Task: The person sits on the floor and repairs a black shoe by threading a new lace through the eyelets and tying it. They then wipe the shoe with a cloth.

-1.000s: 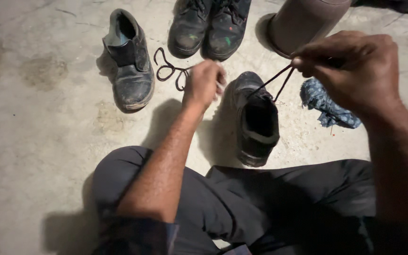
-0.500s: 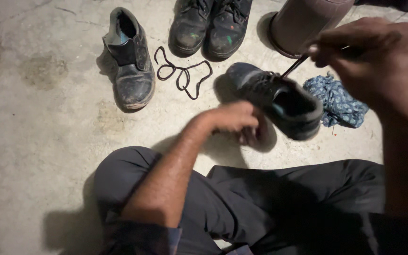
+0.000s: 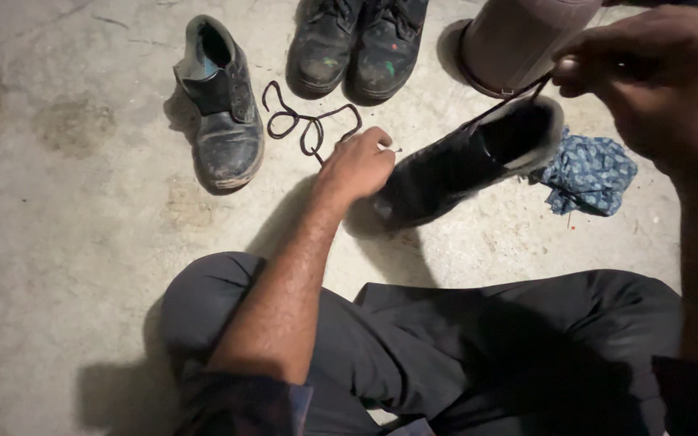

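The boot (image 3: 466, 161) now lies tipped on its side on the floor (image 3: 66, 242), where a second ago it stood upright. The left hand (image 3: 357, 165) steadies its toe, while the right hand (image 3: 656, 81) pinches the lace (image 3: 504, 103) taut above the collar, so lacing goes on.

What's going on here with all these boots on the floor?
A person sits on a concrete floor with a black boot lying in front of them. The left hand steadies the boot at its toe end, while the right hand pinches a dark lace running taut up from the boot's opening. A loose lace lies curled on the floor beside a single worn boot, with a pair of paint-spattered boots, a blue patterned cloth and a bucket nearby.
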